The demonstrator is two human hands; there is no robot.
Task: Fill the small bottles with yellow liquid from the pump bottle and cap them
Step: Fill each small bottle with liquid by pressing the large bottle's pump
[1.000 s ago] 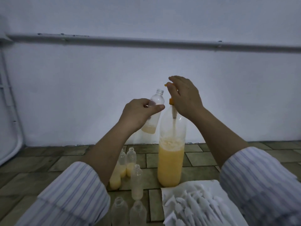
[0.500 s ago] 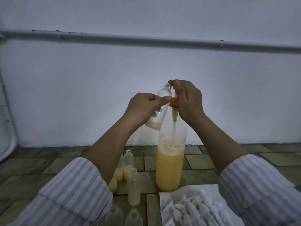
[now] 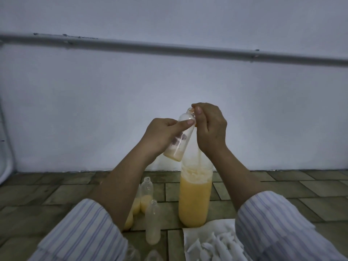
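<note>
My left hand grips a small clear bottle, tilted with its open neck up against the orange pump head. A thin layer of yellow liquid lies in its base. My right hand curls over the pump head of the tall pump bottle, which stands on the floor about half full of yellow liquid. The pump head is almost wholly hidden under my fingers. Below my left forearm stand small uncapped bottles: one part-filled, one nearly clear, others partly hidden by the arm.
A white sheet at the lower right holds several white caps. Two more clear bottle tops show at the bottom edge. The floor is tiled, with a pale wall and a horizontal pipe behind.
My left hand has brought the small bottle rightward and tilted its neck against the pump head. My right hand has pressed lower over the pump.
</note>
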